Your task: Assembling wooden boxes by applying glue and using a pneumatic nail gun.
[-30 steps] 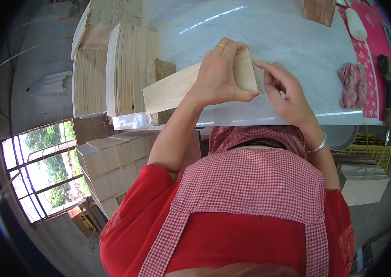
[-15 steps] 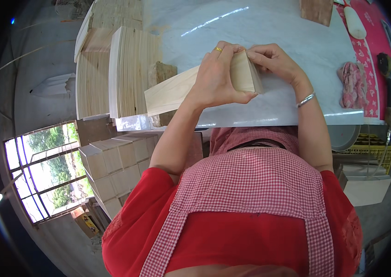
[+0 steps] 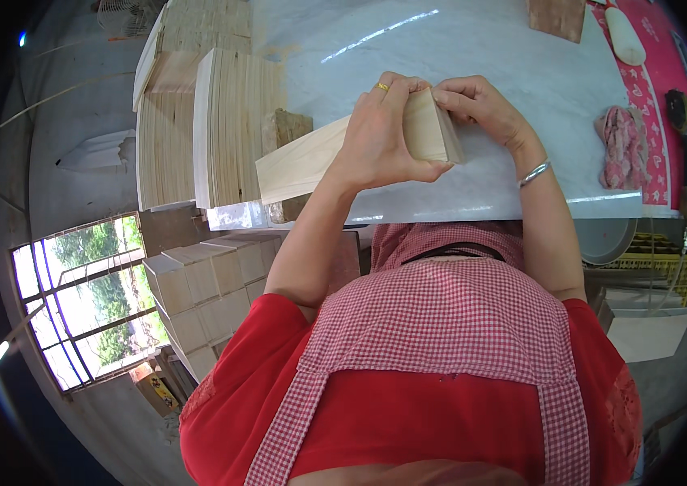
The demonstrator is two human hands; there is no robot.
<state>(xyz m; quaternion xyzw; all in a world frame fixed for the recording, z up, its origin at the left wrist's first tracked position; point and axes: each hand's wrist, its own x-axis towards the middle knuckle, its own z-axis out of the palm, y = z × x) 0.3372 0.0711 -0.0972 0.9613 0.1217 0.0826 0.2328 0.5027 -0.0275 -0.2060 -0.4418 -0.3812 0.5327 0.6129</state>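
Note:
A long, pale wooden box (image 3: pixel 303 160) lies slantwise over the near part of the table, its right end toward the middle. My left hand (image 3: pixel 377 139) wraps over that end, fingers on the far side and thumb along the near edge. Closed in a pinch, my right hand (image 3: pixel 483 107) holds the far corner of the box's right end; its fingertips are partly hidden. The left end of the box rests over a rough brown wooden block (image 3: pixel 287 128). Whether the box is hollow cannot be seen.
Stacks of thin wooden boards (image 3: pixel 234 130) stand at the left of the pale table (image 3: pixel 343 81). A crumpled pink cloth (image 3: pixel 625 146), a white bottle (image 3: pixel 625 36) and a power tool (image 3: pixel 684 113) lie at the right. A brown board (image 3: pixel 556 18) lies far back; stacked wooden boxes (image 3: pixel 206 283) stand lower left.
Both hands keep the same grip on the box, which stays in place. The whole view has shifted very slightly.

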